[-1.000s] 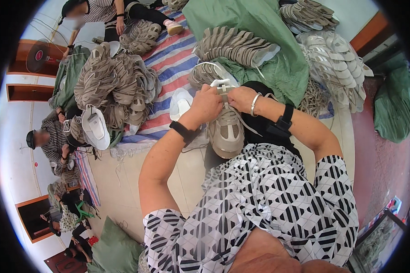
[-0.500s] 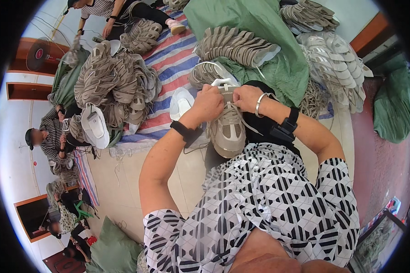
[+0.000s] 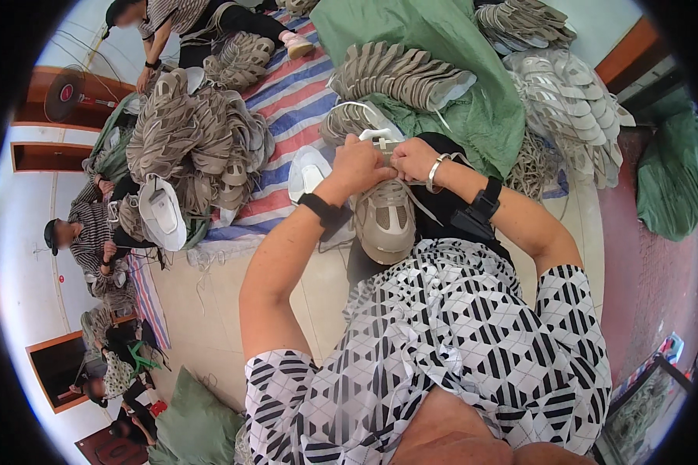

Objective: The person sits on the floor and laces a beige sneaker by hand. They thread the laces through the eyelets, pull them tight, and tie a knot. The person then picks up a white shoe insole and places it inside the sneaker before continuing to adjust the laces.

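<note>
A: Where is the handled item located?
B: The beige shoe (image 3: 382, 226) is held over the dark trousers (image 3: 440, 218), between the two forearms, with its toe pointed toward the patterned shirt (image 3: 457, 325). Whether its weight is borne by the lap cannot be told.
A: How are the hands placed?
B: The left hand (image 3: 358, 166) is set at the left edge of the shoe, beside the tongue (image 3: 384, 145). The fingers are curled and closed on the shoe there. The right hand (image 3: 416, 161) is set opposite, its fingertips pinched together above the lacing (image 3: 391, 191), near those of the left. Whether lace or eyelet edge is gripped cannot be told.
A: What is noted nearby?
B: A white-lined shoe (image 3: 309, 172) is seen beside the left wrist, on the striped sheet (image 3: 298, 116). A row of uppers (image 3: 395, 76) is laid on green sacking (image 3: 419, 23) beyond the hands. A larger pile of uppers (image 3: 190, 136) is observed to the left.
</note>
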Tool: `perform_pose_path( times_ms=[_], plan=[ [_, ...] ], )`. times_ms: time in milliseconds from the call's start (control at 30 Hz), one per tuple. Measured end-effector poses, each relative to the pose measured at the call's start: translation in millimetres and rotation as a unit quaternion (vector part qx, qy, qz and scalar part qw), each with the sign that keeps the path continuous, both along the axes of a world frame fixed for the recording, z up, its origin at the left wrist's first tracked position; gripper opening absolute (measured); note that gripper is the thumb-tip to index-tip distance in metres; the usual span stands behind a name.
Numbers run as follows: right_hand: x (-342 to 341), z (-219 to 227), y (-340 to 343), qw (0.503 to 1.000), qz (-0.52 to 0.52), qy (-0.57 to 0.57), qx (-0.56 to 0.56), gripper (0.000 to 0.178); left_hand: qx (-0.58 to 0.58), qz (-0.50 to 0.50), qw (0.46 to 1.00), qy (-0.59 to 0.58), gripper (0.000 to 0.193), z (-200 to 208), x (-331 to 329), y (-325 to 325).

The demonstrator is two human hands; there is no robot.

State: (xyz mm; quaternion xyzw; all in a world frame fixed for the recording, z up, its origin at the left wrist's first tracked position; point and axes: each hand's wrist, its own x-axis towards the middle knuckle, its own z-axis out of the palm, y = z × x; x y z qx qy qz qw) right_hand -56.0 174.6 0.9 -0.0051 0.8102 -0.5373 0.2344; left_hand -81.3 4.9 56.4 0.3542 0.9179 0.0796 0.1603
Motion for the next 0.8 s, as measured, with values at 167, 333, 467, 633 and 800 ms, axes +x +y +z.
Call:
perform_pose_path(
  times_ms=[167,333,467,633,800],
  plan=[
    [23.7,15.6,20.0,0.922,-0.119,0.365,0.052,0.013,0.240,-0.024,0.956,0.166,0.019,-11.8,21.1,-18.5],
    [50.4,30.6,13.5,0.940,0.073,0.212,0.258,0.033,0.144,0.083,0.963,0.210,0.020,16.6,50.2,-23.9],
    [43.8,4.8,7.3,0.949,0.019,0.253,0.187,0.030,0.069,0.157,0.985,0.020,0.031,2.8,52.9,-24.3],
    [36.9,-6.9,17.0,0.975,-0.030,0.219,-0.022,0.021,0.225,0.154,0.936,-0.223,0.035,-7.3,37.3,-31.9],
    [44.1,31.5,42.1,0.987,0.109,-0.075,-0.095,0.014,0.720,0.289,0.478,-0.412,0.025,1.1,20.7,-107.9]
  ],
)
